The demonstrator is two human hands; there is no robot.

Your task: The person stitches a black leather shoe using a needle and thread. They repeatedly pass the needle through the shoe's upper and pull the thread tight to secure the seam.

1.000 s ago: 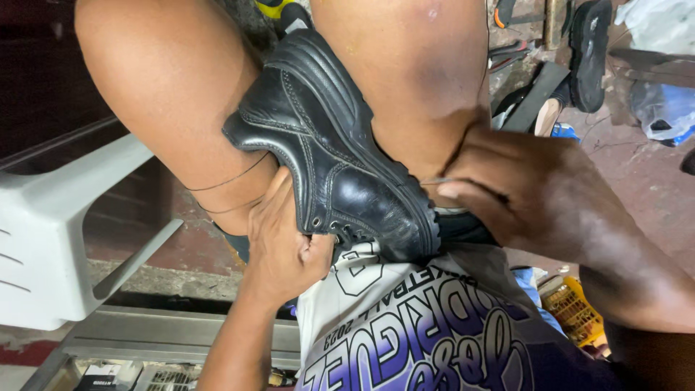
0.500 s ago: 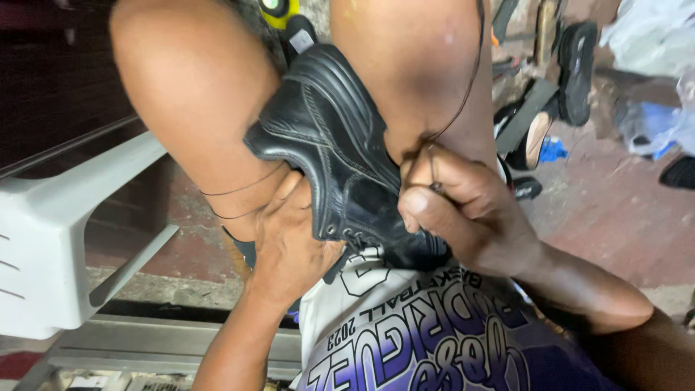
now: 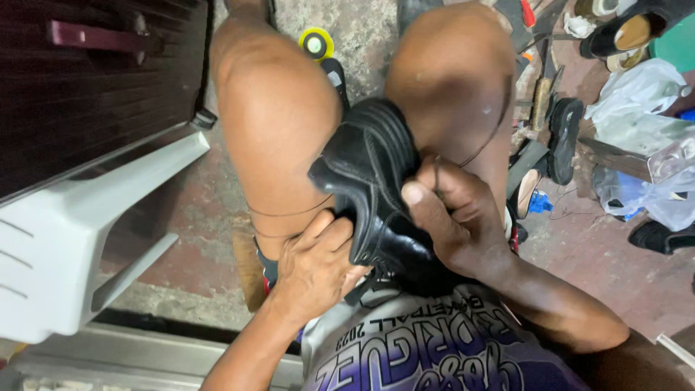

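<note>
A black leather shoe [image 3: 373, 185] is wedged between my two bare knees, its sole turned to the left. My left hand [image 3: 315, 264] grips the shoe from below at its lower left edge. My right hand [image 3: 456, 217] closes over the shoe's right side, thumb pressed on the leather, with a thin dark thread [image 3: 492, 137] running from the fingers up across my right knee. More of the thread crosses my left thigh [image 3: 289, 213]. My purple and white shirt [image 3: 427, 355] shows at the bottom.
A white plastic chair [image 3: 79, 232] stands at the left beside a dark slatted door [image 3: 94, 87]. A yellow tape roll [image 3: 316, 43] lies on the floor between my legs. Shoes, soles [image 3: 565, 137] and plastic bags [image 3: 637, 108] clutter the floor at the right.
My right hand has slid from the shoe's lower right up onto its upper side. The shoe has turned more upright between my knees, and the view has tilted down.
</note>
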